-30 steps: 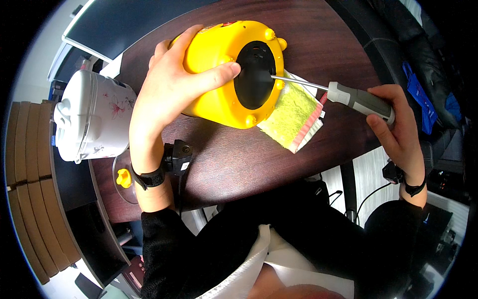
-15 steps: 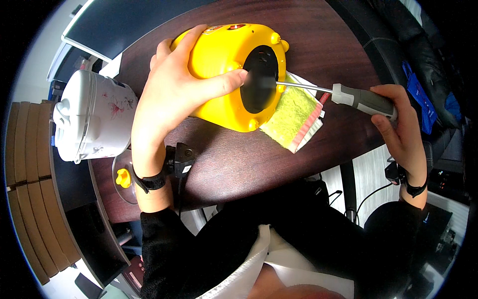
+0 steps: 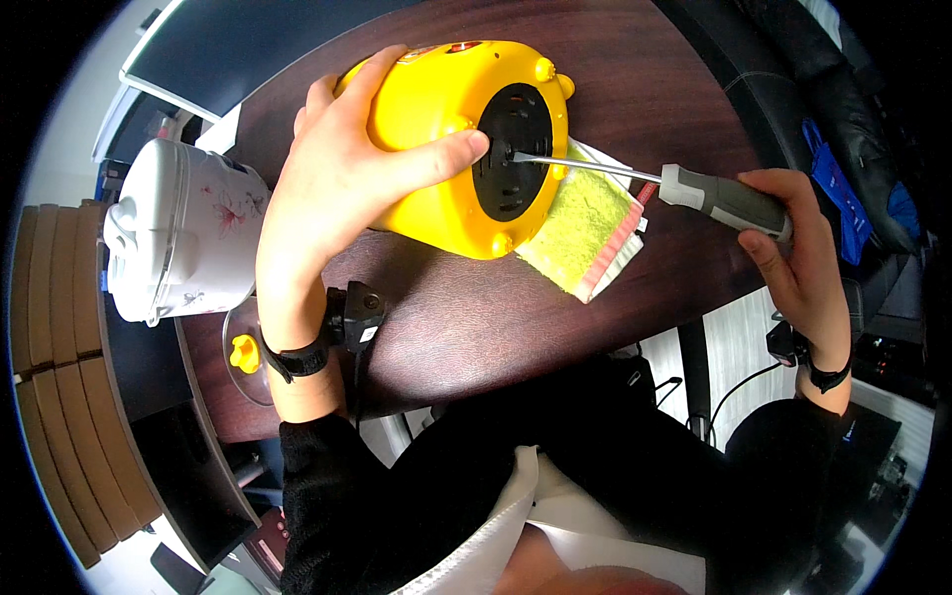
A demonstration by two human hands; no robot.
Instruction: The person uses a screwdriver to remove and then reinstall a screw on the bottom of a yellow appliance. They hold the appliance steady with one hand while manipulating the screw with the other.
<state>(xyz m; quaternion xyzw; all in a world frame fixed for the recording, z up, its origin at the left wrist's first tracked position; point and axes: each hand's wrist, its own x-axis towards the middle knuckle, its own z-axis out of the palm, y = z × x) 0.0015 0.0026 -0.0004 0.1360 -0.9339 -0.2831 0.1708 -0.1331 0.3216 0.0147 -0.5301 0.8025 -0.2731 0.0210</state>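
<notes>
A rounded yellow appliance [image 3: 421,104] lies on its side on the dark wooden table, its black slotted base [image 3: 518,111] facing right. My left hand [image 3: 342,178] is wrapped over its body, with the thumb reaching onto the edge of the base. Between the fingers of my right hand [image 3: 805,243] is the grey handle of a screwdriver [image 3: 709,195]. Its long shaft points left, and the flat tip is at the middle of the base; whether it sits in a slot I cannot tell. Under the shaft lies a folded green cloth [image 3: 585,233] with a pink edge.
A white lidded pot with a flower pattern [image 3: 203,233] stands at the left. Near it lies a clear lid with a yellow knob [image 3: 245,354]. Cardboard boxes [image 3: 64,297] are stacked at far left, and a black padded seat [image 3: 778,89] borders the table at right.
The yellow appliance has shifted slightly up and left with my left hand. Its base, blurred before, is now sharp, and the screwdriver's tip shows against it. My right hand has barely moved.
</notes>
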